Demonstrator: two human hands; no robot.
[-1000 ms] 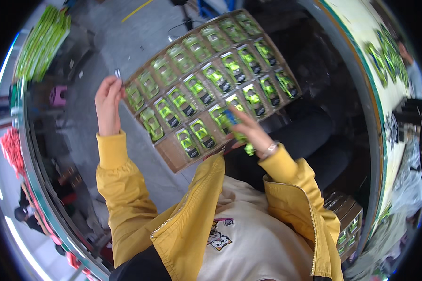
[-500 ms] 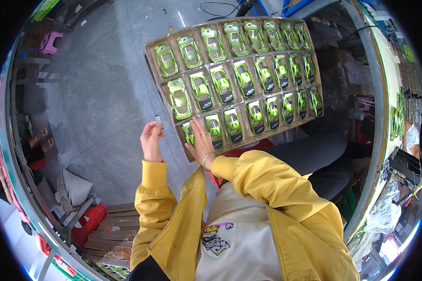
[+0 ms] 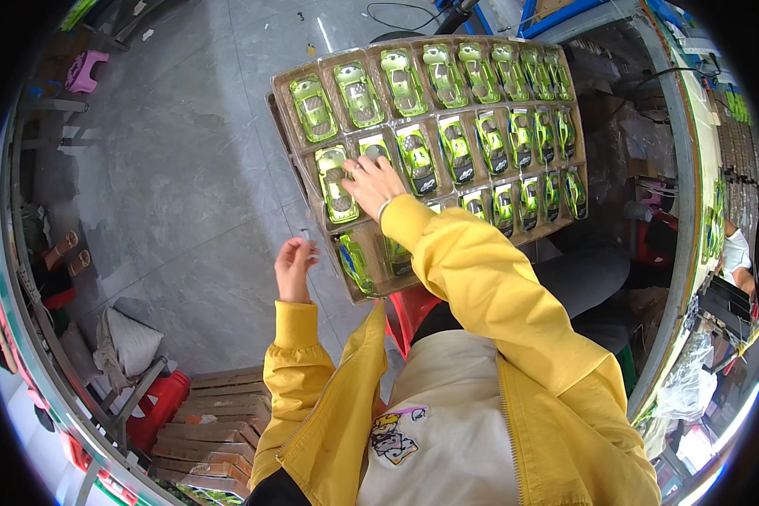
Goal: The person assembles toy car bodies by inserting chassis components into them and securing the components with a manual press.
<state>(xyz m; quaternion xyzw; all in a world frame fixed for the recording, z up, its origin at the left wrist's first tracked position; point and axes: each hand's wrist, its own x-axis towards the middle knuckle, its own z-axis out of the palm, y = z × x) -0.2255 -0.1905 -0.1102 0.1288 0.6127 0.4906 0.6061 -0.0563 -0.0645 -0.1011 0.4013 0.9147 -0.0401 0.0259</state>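
Note:
A large brown tray with clear plastic pockets holds rows of green toy car bodies. My right hand reaches over its left part, fingers apart and bent down. Its fingertips are at a green toy car in the middle row, which it partly covers. Beside them lies a paler green car body. Off the tray's left edge, my left hand is raised with thumb and fingers pinched together; what they hold, if anything, is too small to make out. Near it, another green car sits tilted in the front left pocket.
A red stool shows under the tray's near edge. A metal-framed workbench runs along the right. On the left stand a pink stool, a white sack, a red container and stacked brown trays.
My right hand has moved from the front left pocket up to the middle row. The front left car, now uncovered, sits tilted. My left hand has shifted slightly right and nearer me.

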